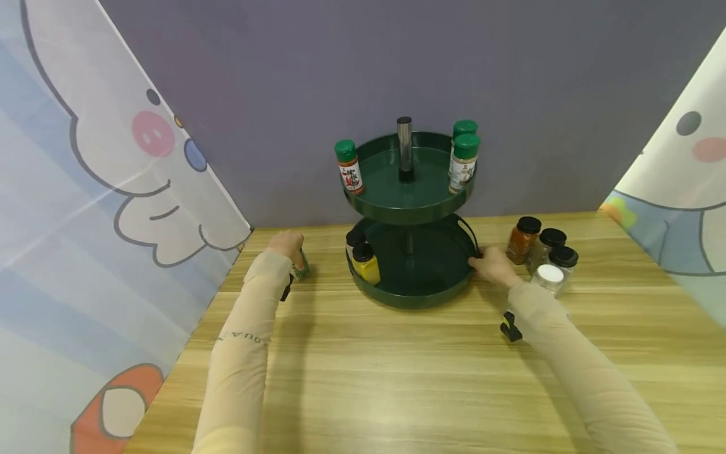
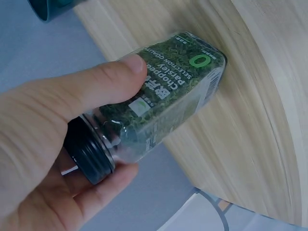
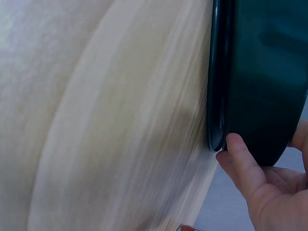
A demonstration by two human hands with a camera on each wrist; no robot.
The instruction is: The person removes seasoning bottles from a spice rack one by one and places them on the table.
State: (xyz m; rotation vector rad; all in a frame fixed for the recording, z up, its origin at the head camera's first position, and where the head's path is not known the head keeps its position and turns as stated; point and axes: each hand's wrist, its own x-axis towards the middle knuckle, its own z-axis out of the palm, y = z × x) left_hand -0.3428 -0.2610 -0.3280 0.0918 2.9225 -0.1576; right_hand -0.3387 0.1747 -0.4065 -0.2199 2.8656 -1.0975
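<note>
My left hand (image 1: 288, 245) grips a clear parsley jar (image 2: 161, 89) with a black cap, at the left of the table. In the left wrist view the thumb lies along the jar's side and the fingers curl round the cap end. My right hand (image 1: 492, 266) holds the right edge of the lower tray of a green two-tier spice rack (image 1: 416, 301). Up close, its fingertips (image 3: 235, 140) touch the tray's outer wall near the bottom edge. Two black-capped jars, one with a yellow label (image 1: 366, 270), stand at the lower tray's left.
The upper tray bears a green-capped red-labelled bottle (image 1: 351, 174) on the left and two green-capped bottles (image 1: 462, 170) on the right. Several jars (image 1: 522, 241), mostly black-capped and one white-capped, stand just right of my right hand. A grey wall (image 1: 272, 113) rises behind the table.
</note>
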